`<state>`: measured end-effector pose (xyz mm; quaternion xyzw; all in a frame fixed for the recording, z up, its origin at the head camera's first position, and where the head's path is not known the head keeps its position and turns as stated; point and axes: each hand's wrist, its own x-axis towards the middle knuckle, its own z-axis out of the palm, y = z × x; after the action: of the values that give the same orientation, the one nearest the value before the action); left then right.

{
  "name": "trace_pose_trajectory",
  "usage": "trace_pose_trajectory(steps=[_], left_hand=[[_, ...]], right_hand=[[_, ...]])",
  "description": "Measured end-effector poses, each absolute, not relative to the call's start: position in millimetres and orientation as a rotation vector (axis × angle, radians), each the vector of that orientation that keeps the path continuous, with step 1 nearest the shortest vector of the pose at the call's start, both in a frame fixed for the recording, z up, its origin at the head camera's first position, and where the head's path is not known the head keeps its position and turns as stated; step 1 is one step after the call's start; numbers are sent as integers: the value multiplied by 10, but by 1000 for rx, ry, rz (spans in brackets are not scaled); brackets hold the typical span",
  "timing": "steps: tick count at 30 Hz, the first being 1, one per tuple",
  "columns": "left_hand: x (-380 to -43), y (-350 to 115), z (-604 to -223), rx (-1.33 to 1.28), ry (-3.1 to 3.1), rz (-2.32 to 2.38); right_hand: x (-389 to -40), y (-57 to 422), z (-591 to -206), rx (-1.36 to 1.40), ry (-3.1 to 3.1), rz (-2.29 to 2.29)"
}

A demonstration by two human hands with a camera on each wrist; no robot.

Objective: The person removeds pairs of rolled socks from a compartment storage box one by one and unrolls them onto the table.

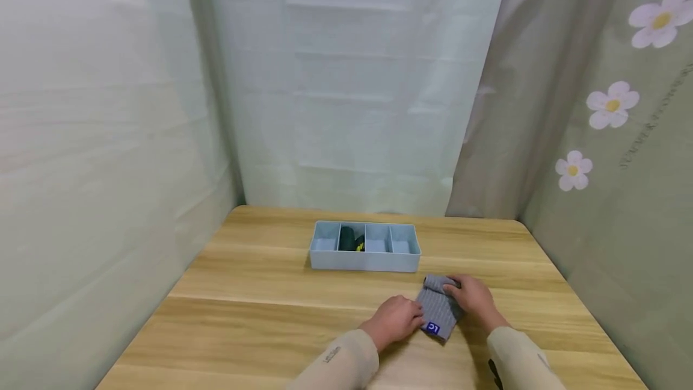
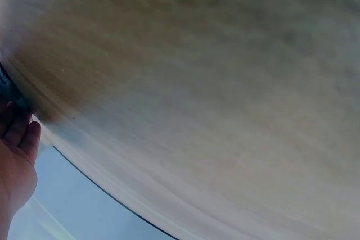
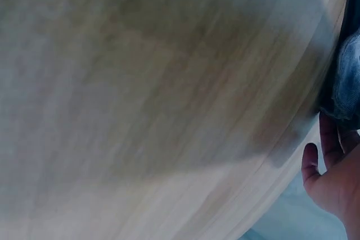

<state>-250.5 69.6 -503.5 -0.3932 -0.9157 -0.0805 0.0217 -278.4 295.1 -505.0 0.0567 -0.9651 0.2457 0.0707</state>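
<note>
A grey ribbed cloth (image 1: 440, 310) with a blue "LC" label on its near corner lies at an angle on the table, its far end rolled or folded over. My right hand (image 1: 472, 298) grips that rolled end from the right, thumb on top. At the left edge of the cloth is my left hand (image 1: 396, 319), its bent fingers holding the edge; the fingertips are partly hidden. In the left wrist view, the left hand (image 2: 18, 167) shows at the side, fingertips at the dark cloth. The right wrist view shows the right hand (image 3: 337, 181) below the cloth (image 3: 346, 88).
Behind the cloth stands a light blue box (image 1: 364, 262) with several compartments. One compartment holds a dark green roll (image 1: 347, 238) and a small dark and yellow item (image 1: 360, 243). The wooden table (image 1: 243, 294) is enclosed by hanging curtains (image 1: 346, 107), with flowers on the right one.
</note>
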Motion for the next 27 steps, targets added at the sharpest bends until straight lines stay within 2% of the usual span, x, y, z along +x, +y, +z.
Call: trace_pose_trajectory(steps=[5, 12, 19, 27], left_hand=[[-2525, 715, -5027, -1211, -2817, -271], [-2541, 727, -5036, -1221, -2794, -367], [-2547, 751, -5032, -1260, -2860, -347], [-2548, 712, -5011, -1295, -2772, -292]], right_hand=[[-2819, 2982, -5093, 173, -2808, 723], [-2803, 2997, -5173, 449, -2558, 547], [-2749, 3082, -5102, 531, -2755, 500], [-2886, 3089, -5015, 544, -2816, 605]])
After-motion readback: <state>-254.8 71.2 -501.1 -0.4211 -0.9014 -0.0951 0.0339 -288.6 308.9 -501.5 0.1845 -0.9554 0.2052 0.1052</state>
